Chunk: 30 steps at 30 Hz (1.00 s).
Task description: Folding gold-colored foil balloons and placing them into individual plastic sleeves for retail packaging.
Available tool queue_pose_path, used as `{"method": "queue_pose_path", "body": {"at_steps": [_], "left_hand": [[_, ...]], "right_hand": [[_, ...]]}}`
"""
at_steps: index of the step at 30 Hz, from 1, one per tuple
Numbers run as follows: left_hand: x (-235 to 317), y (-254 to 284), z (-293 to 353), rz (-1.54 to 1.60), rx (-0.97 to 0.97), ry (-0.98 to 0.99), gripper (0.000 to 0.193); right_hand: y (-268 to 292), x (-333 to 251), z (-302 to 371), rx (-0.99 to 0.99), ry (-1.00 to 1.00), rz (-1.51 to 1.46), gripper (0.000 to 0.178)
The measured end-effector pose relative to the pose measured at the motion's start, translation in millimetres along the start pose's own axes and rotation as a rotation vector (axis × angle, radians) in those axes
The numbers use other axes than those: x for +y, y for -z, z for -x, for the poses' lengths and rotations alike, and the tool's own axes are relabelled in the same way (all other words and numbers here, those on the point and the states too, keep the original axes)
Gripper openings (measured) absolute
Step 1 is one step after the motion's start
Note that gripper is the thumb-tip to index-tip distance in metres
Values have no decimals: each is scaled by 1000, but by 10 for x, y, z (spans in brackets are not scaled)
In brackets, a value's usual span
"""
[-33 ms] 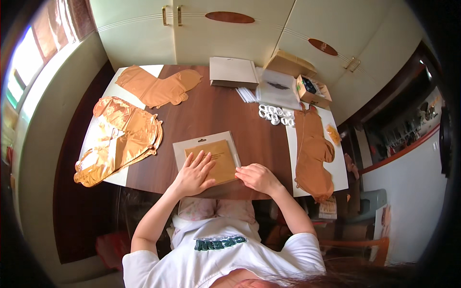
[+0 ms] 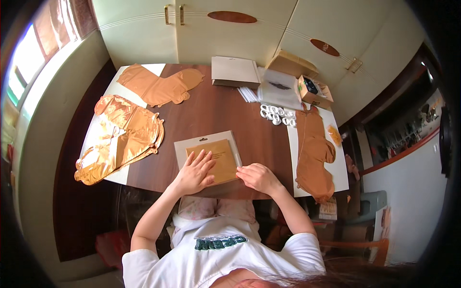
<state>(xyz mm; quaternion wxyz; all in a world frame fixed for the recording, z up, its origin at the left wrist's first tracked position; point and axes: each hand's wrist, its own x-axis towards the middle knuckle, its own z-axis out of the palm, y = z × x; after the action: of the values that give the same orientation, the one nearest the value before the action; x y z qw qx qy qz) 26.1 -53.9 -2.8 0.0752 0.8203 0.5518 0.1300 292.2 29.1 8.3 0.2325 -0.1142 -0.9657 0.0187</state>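
A flat packet with a hang hole and pale backing [image 2: 227,136] lies on the table before me. In it, or on top of it, is a folded gold foil piece [image 2: 224,163] with small print; I cannot tell which. My left hand [image 2: 194,175] rests flat over the gold piece, fingers stretched out and slightly spread. At the packet's right edge, my right hand [image 2: 260,178] has its fingers drawn together, pinching that edge near the lower corner. The fingertips partly hide the rim there.
Flat gold foil balloons lie at the far left [image 2: 161,86], near left [image 2: 129,127] and right [image 2: 314,158]. Toward the back are a white box [image 2: 234,71], white straws [image 2: 248,94], white ribbon rolls [image 2: 277,115], clear bags [image 2: 281,96] and a small open carton [image 2: 321,98].
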Motion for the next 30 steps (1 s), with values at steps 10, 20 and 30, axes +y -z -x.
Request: {"method": "queue_pose_path", "body": {"at_steps": [10, 20, 30], "left_hand": [[-293, 166, 204, 22, -23, 0, 57], [-335, 60, 67, -85, 14, 14, 56], [-312, 83, 31, -109, 2, 14, 59]], "right_hand": [[-32, -15, 5, 11, -30, 20, 18], [104, -297, -272, -42, -123, 89, 18], [-692, -1155, -693, 22, -264, -228, 20]]}}
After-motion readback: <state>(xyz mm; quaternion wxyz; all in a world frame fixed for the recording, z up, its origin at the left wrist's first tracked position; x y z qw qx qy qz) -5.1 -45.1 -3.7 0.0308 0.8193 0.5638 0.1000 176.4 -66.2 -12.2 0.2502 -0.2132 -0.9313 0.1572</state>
